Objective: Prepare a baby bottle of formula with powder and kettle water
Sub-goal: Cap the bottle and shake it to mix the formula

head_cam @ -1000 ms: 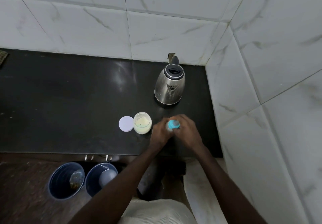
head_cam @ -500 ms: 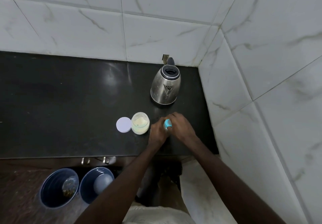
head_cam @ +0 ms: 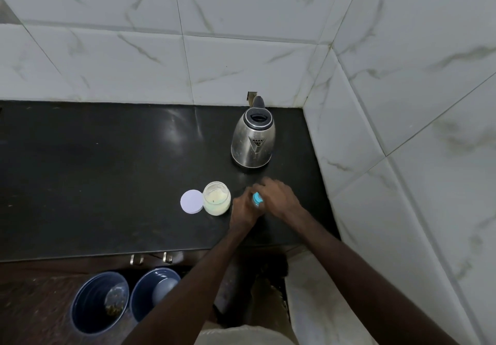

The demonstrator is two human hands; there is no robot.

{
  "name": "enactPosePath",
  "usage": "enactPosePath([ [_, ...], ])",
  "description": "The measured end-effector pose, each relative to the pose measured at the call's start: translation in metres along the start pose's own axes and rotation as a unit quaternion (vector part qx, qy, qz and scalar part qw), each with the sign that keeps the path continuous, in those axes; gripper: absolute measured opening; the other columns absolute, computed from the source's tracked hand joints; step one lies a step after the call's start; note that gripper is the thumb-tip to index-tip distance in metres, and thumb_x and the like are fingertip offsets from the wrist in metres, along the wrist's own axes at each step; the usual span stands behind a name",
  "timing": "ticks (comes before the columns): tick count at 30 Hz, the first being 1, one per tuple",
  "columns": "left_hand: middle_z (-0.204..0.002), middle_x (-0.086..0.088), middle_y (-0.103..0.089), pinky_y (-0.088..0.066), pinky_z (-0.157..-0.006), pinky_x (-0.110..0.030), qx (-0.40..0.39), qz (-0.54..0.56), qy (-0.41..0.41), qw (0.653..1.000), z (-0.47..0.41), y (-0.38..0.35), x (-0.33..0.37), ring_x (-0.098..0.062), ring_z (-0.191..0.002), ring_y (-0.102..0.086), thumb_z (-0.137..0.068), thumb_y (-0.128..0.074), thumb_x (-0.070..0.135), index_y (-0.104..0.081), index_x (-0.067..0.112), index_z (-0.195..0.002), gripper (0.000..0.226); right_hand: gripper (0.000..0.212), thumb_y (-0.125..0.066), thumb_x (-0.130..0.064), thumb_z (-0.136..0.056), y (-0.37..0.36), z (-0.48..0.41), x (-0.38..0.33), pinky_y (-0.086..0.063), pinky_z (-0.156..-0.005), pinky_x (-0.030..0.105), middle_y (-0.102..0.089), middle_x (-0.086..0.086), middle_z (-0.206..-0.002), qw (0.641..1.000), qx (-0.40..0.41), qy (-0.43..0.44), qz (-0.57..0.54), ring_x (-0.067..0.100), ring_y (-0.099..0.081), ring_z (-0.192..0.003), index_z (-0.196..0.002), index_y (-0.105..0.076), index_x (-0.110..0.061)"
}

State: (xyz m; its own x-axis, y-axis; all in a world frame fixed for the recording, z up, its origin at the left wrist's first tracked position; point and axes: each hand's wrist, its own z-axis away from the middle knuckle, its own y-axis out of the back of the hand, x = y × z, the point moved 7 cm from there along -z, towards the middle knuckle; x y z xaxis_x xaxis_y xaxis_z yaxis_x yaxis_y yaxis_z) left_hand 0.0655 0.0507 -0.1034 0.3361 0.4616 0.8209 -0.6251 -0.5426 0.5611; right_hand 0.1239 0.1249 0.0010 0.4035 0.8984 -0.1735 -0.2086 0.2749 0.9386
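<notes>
Both my hands close around a baby bottle [head_cam: 257, 199] with a blue top, standing on the black counter [head_cam: 107, 170] near its front right. My left hand [head_cam: 243, 209] grips its body from the left. My right hand [head_cam: 279, 197] wraps over the blue top, hiding most of the bottle. Just left of my hands sits an open glass jar of pale formula powder [head_cam: 216, 198], with its white lid [head_cam: 191, 201] lying flat beside it. A steel kettle [head_cam: 253, 138] with a black lid stands behind, close to the corner.
White marble-look tiled walls close off the back and the right side [head_cam: 402, 130]. Below the counter's front edge stand two dark blue bins [head_cam: 99, 301], [head_cam: 154, 291] on a brown floor.
My hands stay on the bottle; the right hand has shifted further over the blue top, covering more of it. The view has tilted slightly.
</notes>
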Motion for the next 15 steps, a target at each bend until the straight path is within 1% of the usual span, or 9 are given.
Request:
enactPosePath([
  [2, -0.122, -0.017, -0.064, -0.044, -0.108, -0.023, -0.027, -0.006, 0.005, 1.000, -0.002, -0.006, 0.000, -0.011, -0.117, -0.049, -0.100, -0.060, 0.014, -0.061, -0.010, -0.124, 0.034, 0.044, -0.073, -0.035, -0.089, 0.000, 0.000, 0.001, -0.055, -0.088, 0.045, -0.056, 0.009, -0.124, 1.000, 0.002, 0.021, -0.020, 0.032, -0.059, -0.110, -0.131, -0.064, -0.025],
  [3, -0.121, -0.014, -0.064, -0.045, -0.105, -0.019, -0.023, -0.004, 0.008, 1.000, -0.003, -0.007, -0.001, -0.012, -0.118, -0.050, -0.100, -0.059, 0.019, -0.061, -0.009, -0.125, 0.038, 0.044, -0.073, -0.035, -0.088, 0.000, 0.000, 0.002, -0.055, -0.089, 0.045, -0.056, 0.008, -0.123, 0.999, -0.001, 0.021, -0.027, 0.032, -0.059, -0.110, -0.130, -0.064, -0.025],
  [4, -0.116, -0.006, -0.065, -0.043, -0.094, -0.008, -0.015, 0.002, 0.020, 1.000, -0.002, -0.004, -0.001, -0.010, -0.113, -0.055, -0.098, -0.065, 0.019, -0.063, -0.004, -0.123, 0.035, 0.044, -0.074, -0.036, -0.088, -0.001, 0.000, 0.003, -0.054, -0.090, 0.045, -0.056, 0.009, -0.122, 0.999, -0.004, 0.014, -0.034, 0.032, -0.060, -0.110, -0.129, -0.064, -0.023],
  [5, -0.111, 0.003, -0.065, -0.041, -0.084, -0.004, 0.001, 0.005, 0.024, 1.000, -0.001, 0.000, -0.001, -0.006, -0.104, -0.058, -0.092, -0.074, 0.018, -0.065, 0.002, -0.120, 0.033, 0.046, -0.074, -0.036, -0.087, 0.000, -0.001, 0.005, -0.054, -0.090, 0.044, -0.056, 0.010, -0.121, 0.999, -0.007, 0.001, -0.038, 0.032, -0.062, -0.108, -0.128, -0.064, -0.020],
  [6, -0.107, 0.008, -0.067, -0.039, -0.079, -0.006, 0.010, 0.002, 0.025, 1.000, 0.001, 0.004, 0.001, -0.004, -0.096, -0.060, -0.088, -0.080, 0.020, -0.066, 0.008, -0.118, 0.035, 0.048, -0.075, -0.037, -0.086, 0.000, -0.001, 0.007, -0.054, -0.089, 0.043, -0.057, 0.011, -0.120, 0.999, -0.005, -0.014, -0.045, 0.033, -0.063, -0.106, -0.128, -0.063, -0.018],
  [8, -0.102, 0.009, -0.071, -0.041, -0.078, -0.013, 0.010, 0.015, 0.025, 1.000, 0.004, 0.006, 0.003, -0.002, -0.089, -0.062, -0.082, -0.083, 0.026, -0.065, 0.017, -0.116, 0.039, 0.048, -0.074, -0.040, -0.086, 0.002, -0.002, 0.011, -0.053, -0.085, 0.040, -0.059, 0.013, -0.118, 0.997, 0.003, -0.043, -0.058, 0.036, -0.066, -0.103, -0.125, -0.063, -0.014],
  [9, -0.100, 0.011, -0.071, -0.041, -0.076, -0.014, 0.013, 0.027, 0.024, 0.999, 0.005, 0.007, 0.004, -0.002, -0.088, -0.064, -0.080, -0.084, 0.028, -0.064, 0.020, -0.115, 0.041, 0.047, -0.073, -0.041, -0.087, 0.002, -0.003, 0.012, -0.052, -0.082, 0.039, -0.061, 0.014, -0.116, 0.997, 0.004, -0.053, -0.062, 0.037, -0.067, -0.102, -0.122, -0.063, -0.012],
  [13, -0.094, 0.011, -0.073, -0.039, -0.068, -0.010, 0.015, 0.034, 0.036, 0.999, 0.006, 0.006, 0.006, -0.001, -0.081, -0.064, -0.073, -0.090, 0.029, -0.064, 0.023, -0.111, 0.047, 0.049, -0.068, -0.048, -0.093, 0.003, -0.006, 0.014, -0.052, -0.081, 0.041, -0.065, 0.018, -0.116, 0.997, 0.009, -0.070, -0.034, 0.040, -0.067, -0.105, -0.118, -0.061, -0.006],
  [15, -0.092, 0.014, -0.070, -0.039, -0.068, -0.006, 0.015, 0.037, 0.039, 0.998, 0.005, 0.005, 0.006, 0.001, -0.078, -0.063, -0.073, -0.091, 0.027, -0.064, 0.022, -0.111, 0.047, 0.045, -0.068, -0.044, -0.094, 0.005, -0.007, 0.014, -0.053, -0.085, 0.043, -0.064, 0.016, -0.119, 0.998, -0.003, -0.065, -0.012, 0.038, -0.067, -0.108, -0.121, -0.060, -0.009],
])
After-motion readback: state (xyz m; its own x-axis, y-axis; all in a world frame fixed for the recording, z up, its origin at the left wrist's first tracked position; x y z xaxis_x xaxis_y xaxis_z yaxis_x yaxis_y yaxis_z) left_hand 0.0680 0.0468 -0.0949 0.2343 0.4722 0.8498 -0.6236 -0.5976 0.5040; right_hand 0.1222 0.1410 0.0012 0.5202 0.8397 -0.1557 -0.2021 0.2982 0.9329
